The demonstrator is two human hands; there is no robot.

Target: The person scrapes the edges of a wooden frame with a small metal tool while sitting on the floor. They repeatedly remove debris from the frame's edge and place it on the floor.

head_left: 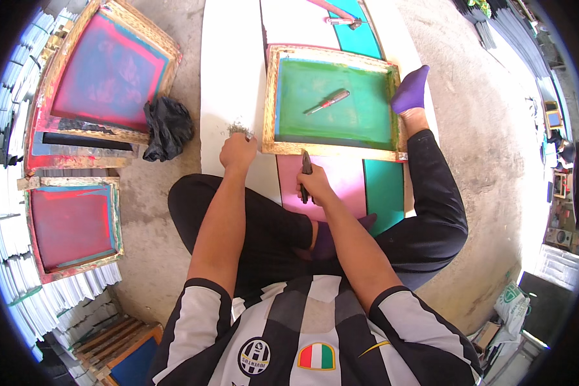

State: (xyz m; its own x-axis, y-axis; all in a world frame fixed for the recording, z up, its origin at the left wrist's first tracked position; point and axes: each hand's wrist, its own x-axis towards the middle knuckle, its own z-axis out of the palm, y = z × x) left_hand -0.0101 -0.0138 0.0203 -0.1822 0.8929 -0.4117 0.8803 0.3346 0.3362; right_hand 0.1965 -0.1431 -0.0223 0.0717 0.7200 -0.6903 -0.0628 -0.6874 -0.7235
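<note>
A wood-framed printing screen [331,152] with green mesh and blue edges lies flat before me. On its mesh rests a screwdriver [328,102] with a clear and red handle. My right hand [315,184] is closed round dark pliers [306,177], their tip at the frame's near edge. Just left of the frame's lower left corner, my left hand [238,153] is closed on the white board, its fingers beside a small heap of fine grey bits [238,128]. Whatever its fingers hold is hidden. My purple-socked foot [410,90] presses against the frame's right side.
A hammer [347,19] lies at the far end of the boards. Red-meshed screens [73,219] and a crumpled black plastic bag [168,127] are on the left. Stacked sheets [6,128] line the far left. A white sack [511,309] stands at the lower right.
</note>
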